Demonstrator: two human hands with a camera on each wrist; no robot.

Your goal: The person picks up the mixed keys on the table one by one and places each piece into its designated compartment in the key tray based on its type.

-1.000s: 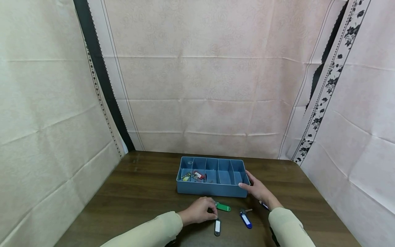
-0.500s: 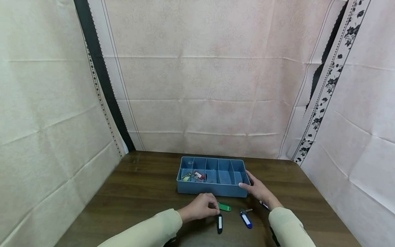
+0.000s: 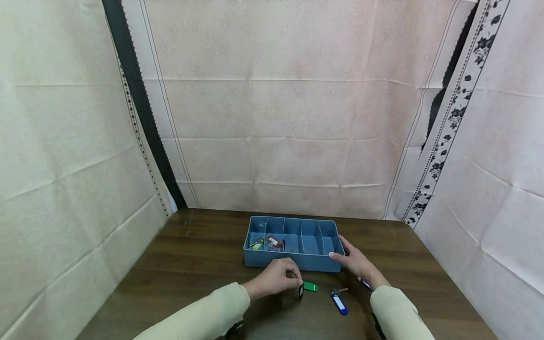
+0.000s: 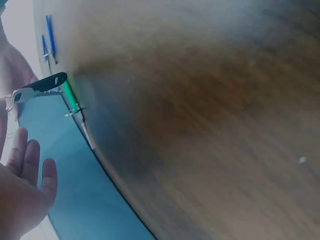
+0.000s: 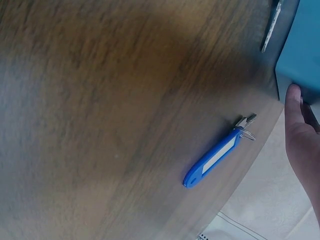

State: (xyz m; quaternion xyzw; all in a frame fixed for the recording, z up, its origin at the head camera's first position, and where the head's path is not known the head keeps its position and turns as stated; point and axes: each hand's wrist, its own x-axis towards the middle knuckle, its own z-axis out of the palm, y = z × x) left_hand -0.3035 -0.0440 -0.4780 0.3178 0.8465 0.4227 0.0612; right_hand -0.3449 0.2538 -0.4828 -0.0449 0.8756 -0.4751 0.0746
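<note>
My left hand (image 3: 278, 277) pinches the ring of a black key tag (image 4: 50, 81); the tag and its key dangle just above the table in front of the box. My right hand (image 3: 354, 259) grips the right end of a blue divided box (image 3: 293, 261), thumb at the front rim and fingers along the end wall. A green key tag (image 3: 310, 286) lies just beyond the black one. Farther right, a blue key tag (image 3: 339, 302) with a key rests on the table. Another tag (image 3: 363, 282) is partly hidden by my right forearm.
Inside the box, a yellow key tag (image 3: 257, 244) lies in the leftmost compartment and a red key tag (image 3: 274, 242) in the one beside it. The brown wooden table (image 3: 191, 269) is bordered by pale cloth hangings (image 3: 272, 108) at the back and sides.
My left hand has lifted the black key tag from the table and moved it slightly forward, toward the box. My right hand has stayed on the box.
</note>
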